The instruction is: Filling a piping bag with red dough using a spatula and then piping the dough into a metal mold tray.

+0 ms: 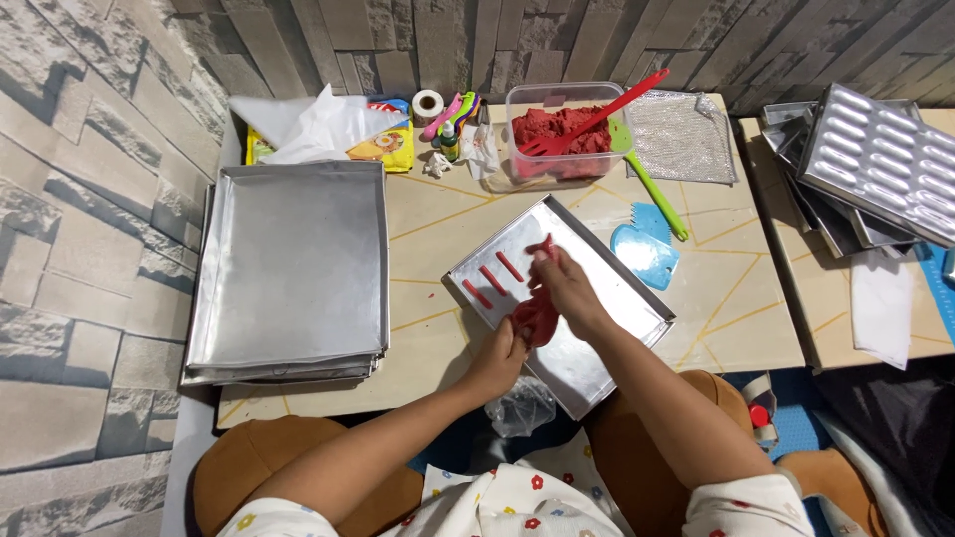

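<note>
Beige table (438,214) w/ yellow lines, grey stone-look walls (90,149), prob. wallpaper; metal tray (597,298).

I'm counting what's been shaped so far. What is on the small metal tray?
Three red strips lie on the tray. Both hands hold a lump of red dough over it; anything beneath them is hidden.

A single head-worn camera looks steeply down from above the seated person, close over a low table (428,214) set against a stone-pattern wall (90,149), with knees and forearms at the frame's bottom edge.
</note>
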